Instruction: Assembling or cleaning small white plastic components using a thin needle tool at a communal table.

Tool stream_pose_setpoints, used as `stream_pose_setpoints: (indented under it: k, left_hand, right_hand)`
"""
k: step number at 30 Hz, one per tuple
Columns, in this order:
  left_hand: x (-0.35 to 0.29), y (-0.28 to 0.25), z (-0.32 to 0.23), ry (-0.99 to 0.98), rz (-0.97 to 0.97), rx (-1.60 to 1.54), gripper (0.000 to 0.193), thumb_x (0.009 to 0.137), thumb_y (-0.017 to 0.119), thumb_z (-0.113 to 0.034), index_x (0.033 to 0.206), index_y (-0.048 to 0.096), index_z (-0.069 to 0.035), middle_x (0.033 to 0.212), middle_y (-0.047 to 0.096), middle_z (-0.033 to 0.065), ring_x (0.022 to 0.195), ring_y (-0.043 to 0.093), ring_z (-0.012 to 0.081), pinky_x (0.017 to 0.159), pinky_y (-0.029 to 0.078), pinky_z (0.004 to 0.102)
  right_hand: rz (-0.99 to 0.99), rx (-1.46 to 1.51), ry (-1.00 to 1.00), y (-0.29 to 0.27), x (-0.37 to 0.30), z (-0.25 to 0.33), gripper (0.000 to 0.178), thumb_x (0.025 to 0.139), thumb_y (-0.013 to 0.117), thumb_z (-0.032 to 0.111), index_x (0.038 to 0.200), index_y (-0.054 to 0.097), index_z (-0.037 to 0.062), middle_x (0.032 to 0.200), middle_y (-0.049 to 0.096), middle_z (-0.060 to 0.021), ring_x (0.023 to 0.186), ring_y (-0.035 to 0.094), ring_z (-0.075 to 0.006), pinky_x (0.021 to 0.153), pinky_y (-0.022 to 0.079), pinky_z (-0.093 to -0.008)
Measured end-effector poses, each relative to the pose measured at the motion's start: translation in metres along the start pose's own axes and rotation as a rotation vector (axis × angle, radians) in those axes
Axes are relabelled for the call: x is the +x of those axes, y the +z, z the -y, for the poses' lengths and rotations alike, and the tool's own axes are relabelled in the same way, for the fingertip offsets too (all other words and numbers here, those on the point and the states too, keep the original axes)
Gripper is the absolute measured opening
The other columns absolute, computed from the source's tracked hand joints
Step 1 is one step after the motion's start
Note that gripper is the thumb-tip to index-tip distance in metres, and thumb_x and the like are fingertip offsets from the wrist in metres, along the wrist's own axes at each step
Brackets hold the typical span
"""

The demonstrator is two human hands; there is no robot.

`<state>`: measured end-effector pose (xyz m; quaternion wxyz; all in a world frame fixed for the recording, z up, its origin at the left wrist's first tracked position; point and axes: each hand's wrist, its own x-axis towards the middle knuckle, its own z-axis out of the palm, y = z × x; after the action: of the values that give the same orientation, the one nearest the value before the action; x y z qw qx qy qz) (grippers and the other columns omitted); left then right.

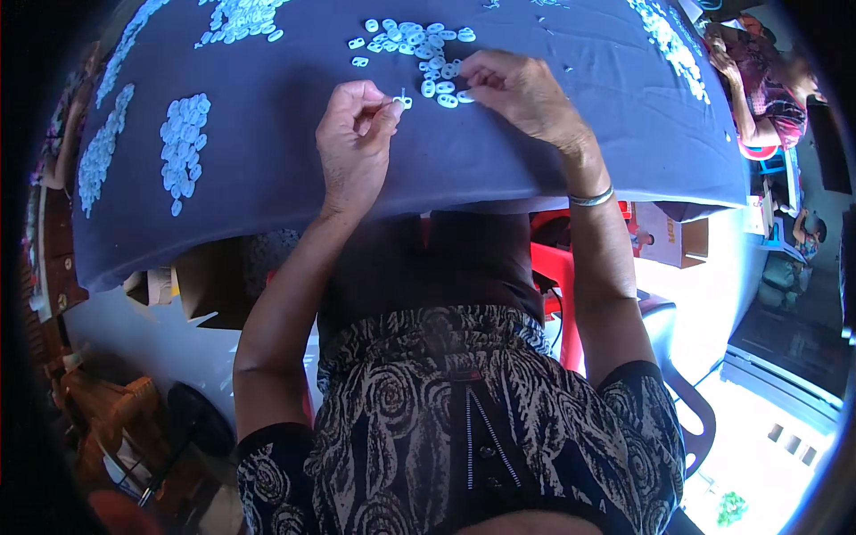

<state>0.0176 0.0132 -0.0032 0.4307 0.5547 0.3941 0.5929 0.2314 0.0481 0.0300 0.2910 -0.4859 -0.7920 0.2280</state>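
Dark cloth (294,125) over a table, dipping at the near edge; bright light on the floor to the right, a red chair (560,267) below the right forearm, a cardboard box (691,241) to the right of that arm. Another person (771,111) sits well beyond the right hand.

Head view, the only one. Left hand (352,129) raised over the cloth, thumb and forefinger pinching a small pale oval piece (407,103); a thin upright sliver shows at its top, too small to identify. Right hand (526,94), banded bracelet (590,198) at the wrist, bent with thumb and fingers drawn close beside one pale oval (465,96); cannot tell whether they grip it or only touch it.

Loose cluster (410,37) of similar ovals, openings visible in many, lies just beyond and between the hands. Denser heap (184,147) to the left of the left hand, another (105,152) farther left, one (241,20) beyond that hand; a long strip (673,49) to the right of the right hand.

Handling, by judgement: light, stiff, probably plastic, smooth enough to slip; unlikely to break. Best held by the outer rim between thumb and fingertip, openings left clear.
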Motion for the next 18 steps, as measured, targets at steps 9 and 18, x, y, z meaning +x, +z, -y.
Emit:
stream_pose_setpoints:
  k: [9,18]
  left_hand:
    - [0.0,-0.002,0.003,0.038,0.015,0.016,0.016,0.082,0.062,0.003,0.09,0.05,-0.003,0.078,0.055,0.0019,0.068,0.05,0.0044,0.058,0.042,0.0174]
    - [0.001,-0.004,0.009,0.072,0.034,0.006,0.017,0.082,0.063,0.002,0.091,0.05,-0.004,0.077,0.053,0.0,0.066,0.046,0.0027,0.057,0.04,0.0164]
  right_hand:
    - [-0.035,-0.055,-0.157,-0.006,0.0,-0.002,0.013,0.079,0.065,0.004,0.092,0.067,0.0042,0.085,0.064,-0.0048,0.074,0.062,-0.0147,0.067,0.05,-0.0254]
    - [0.033,-0.193,-0.231,0.003,-0.001,0.006,0.017,0.074,0.067,-0.001,0.091,0.065,0.0031,0.083,0.061,-0.0064,0.071,0.061,-0.0166,0.063,0.049,-0.0281]
